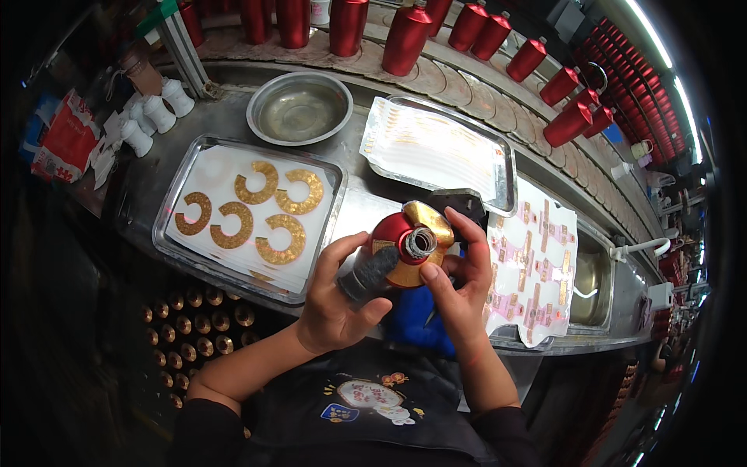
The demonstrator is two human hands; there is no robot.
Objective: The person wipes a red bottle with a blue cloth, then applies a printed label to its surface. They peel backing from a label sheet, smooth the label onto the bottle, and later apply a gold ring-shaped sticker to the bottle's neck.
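Note:
A red bottle (pixel 386 230) with a metallic gold shoulder is held in front of my body, its open threaded mouth tilted up toward me. My right hand (pixel 465 284) grips its right side, the thumb on the gold band (pixel 411 274) and the index finger along the curved gold piece (pixel 429 221) at the far side. My left hand (pixel 336 292) is closed about the left side, thumb held apart. A dark grey covering or pad (pixel 372 274) at its fingers meets the bottle; which of these it is, I cannot make out.
Left, a metal tray (pixel 180 247) holds gold C-shaped decals (pixel 299 191). Beyond stands a metal basin (pixel 282 81) of liquid. A tray (pixel 513 167) of white sheets, a patterned decal sheet (pixel 520 272) and a sink (pixel 593 307) lie right. Red bottles (pixel 408 40) line a conveyor (pixel 424 82).

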